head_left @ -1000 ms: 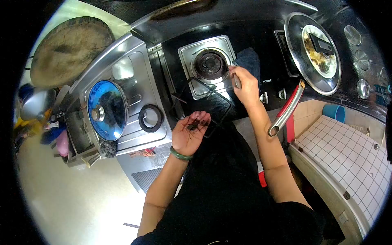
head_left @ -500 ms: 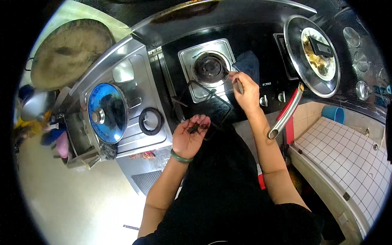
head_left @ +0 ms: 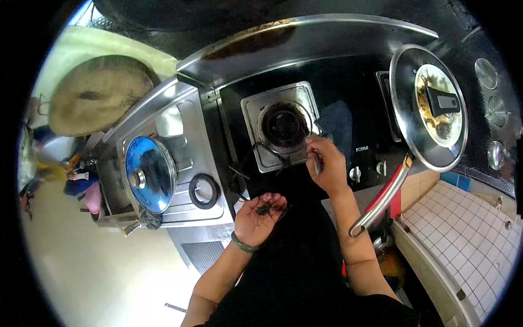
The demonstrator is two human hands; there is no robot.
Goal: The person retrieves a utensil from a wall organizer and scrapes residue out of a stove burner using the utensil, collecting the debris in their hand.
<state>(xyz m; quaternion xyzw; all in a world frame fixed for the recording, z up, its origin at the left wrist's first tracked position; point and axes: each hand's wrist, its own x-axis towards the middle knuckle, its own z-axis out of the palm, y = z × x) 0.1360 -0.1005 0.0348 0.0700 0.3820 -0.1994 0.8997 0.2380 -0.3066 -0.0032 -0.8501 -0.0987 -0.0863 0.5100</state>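
Across the open left hand (head_left: 256, 220), dark debris (head_left: 266, 209) lies.

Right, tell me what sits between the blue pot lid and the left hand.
A black ring, on the steel drainboard between blue lid and left hand; the head view shows it.

Burner plate (head_left: 254, 111) at center is shiny metal, kinda smudged. Blue lid (head_left: 147, 169) on the left looks like glossy glass, round board (head_left: 101, 101) upper left like rough matt wood.
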